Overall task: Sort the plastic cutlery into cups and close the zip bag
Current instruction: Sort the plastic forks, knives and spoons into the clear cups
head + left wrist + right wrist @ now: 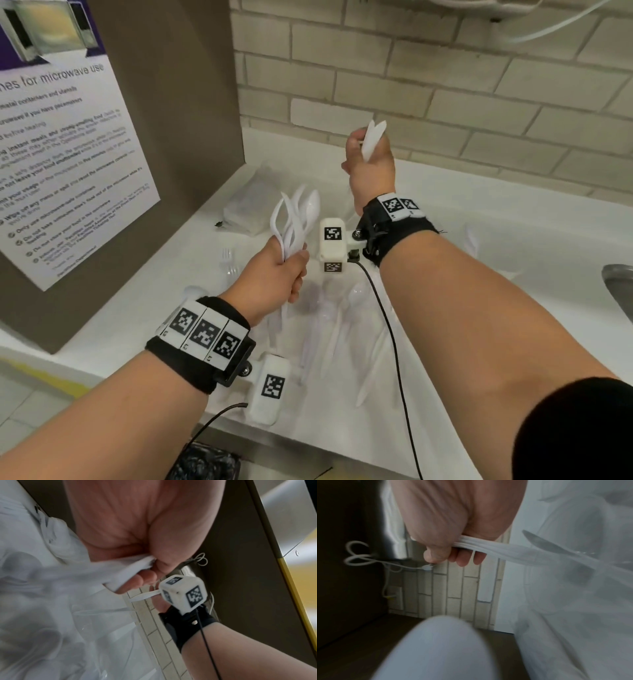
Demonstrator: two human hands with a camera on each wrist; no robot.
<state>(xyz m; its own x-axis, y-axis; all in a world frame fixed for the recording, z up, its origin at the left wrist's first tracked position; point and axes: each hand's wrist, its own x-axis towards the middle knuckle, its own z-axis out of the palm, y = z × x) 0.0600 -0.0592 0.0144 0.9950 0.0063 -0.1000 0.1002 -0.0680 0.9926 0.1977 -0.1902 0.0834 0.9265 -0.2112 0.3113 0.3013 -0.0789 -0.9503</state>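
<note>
Cutlery fills both grips: left hand (pixel 274 270) clutches spoons (pixel 301 216), right hand (pixel 370 164) at one o'clock clamps knives (pixel 373 137). Slick handles could slip onto the bench (pixel 513 246).

The head view is evenly and softly lit, with no hard shadows on the white counter (pixel 513 219); the white cutlery lying on it barely stands out, pale on pale. The brick wall (pixel 445 96) behind the counter bows with wide-angle distortion, and the poster (pixel 58 164) left of the counter smears toward the frame edge. Both wrist views are dimmer and softer. In the left wrist view the left hand (pixel 137 524) is close and blurred, the cutlery below it streaked. In the right wrist view a white blob (pixel 433 649) near the counter's edge is wholly out of focus, and a metal surface (pixel 392 539) beside the wall shows glare.
</note>
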